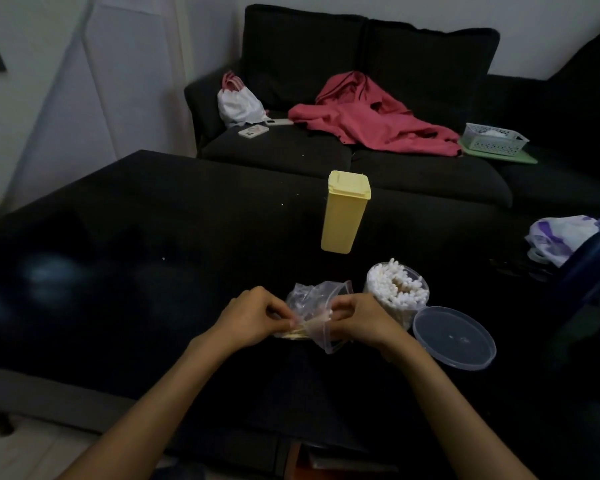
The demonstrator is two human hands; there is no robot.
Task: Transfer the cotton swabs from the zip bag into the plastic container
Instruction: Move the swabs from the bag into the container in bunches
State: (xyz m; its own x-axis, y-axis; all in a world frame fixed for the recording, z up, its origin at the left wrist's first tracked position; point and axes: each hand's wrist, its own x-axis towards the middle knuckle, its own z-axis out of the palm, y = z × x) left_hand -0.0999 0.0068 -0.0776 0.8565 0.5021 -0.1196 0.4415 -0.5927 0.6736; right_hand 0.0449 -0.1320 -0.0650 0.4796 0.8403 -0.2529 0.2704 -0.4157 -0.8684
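Plastics on a glossy dark table

Beside the clear plastic container (397, 289): a crinkled transparent zip bag (312, 299), a smooth translucent lid (454, 337); beyond it, a matt yellow plastic box (343, 213).

Two bare forearms, left hand (253, 315) and right hand (355, 318) ungloved, ringless.

- A dark sofa (361, 98) stands against a white wall (118, 64).
- A black desk (153, 220) fills the foreground.
- Dim light throughout.

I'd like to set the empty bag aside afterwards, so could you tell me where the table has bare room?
The table lies bare left of the yellow box and the left hand. It is crowded on the right: zip bag, swab container, lid.
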